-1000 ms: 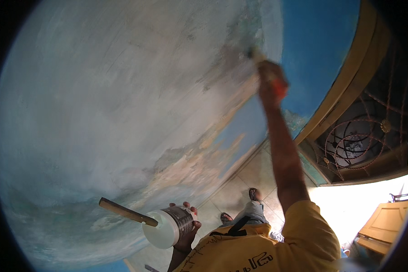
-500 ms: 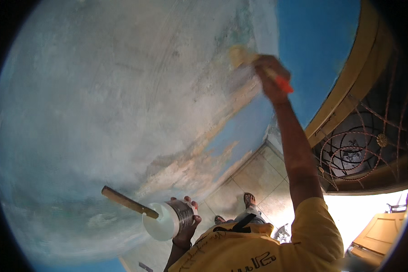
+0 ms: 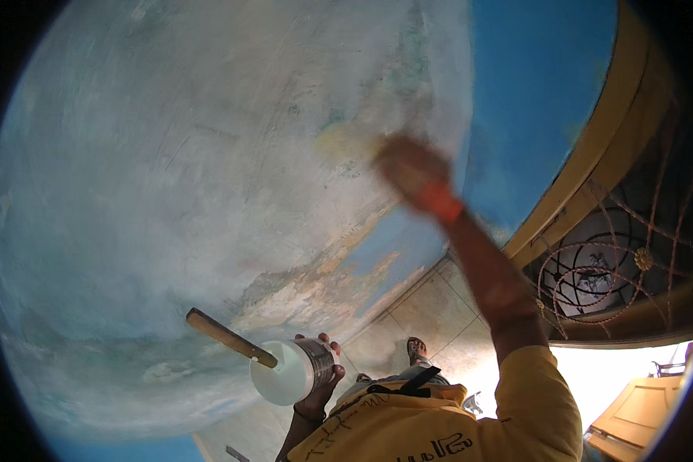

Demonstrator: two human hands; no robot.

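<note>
My left hand (image 3: 323, 381) grips a plastic tub (image 3: 285, 373) of pale, milky liquid with a dark label and a long wooden stick (image 3: 227, 337) lying out of its top toward the left. My right hand (image 3: 408, 169), blurred by motion, is closed on a paintbrush with an orange handle (image 3: 443, 202); its pale bristles (image 3: 346, 142) are smeared against the painted wall (image 3: 192, 192), which shows grey-white clouds, peach streaks and blue patches. Whether the bristles touch the wall I cannot tell.
A blue band (image 3: 535, 92) runs beside a curved yellow frame (image 3: 593, 154) around a decorative wrought-iron grille (image 3: 608, 269). Below are a tiled floor (image 3: 446, 312), my sandalled foot (image 3: 417, 350), and, in bright light at lower right, a yellow wooden panel (image 3: 639, 408) near a dark chair-like object.
My right hand has moved down and to the left with the brush. The tub in my left hand sits slightly further right in view.
</note>
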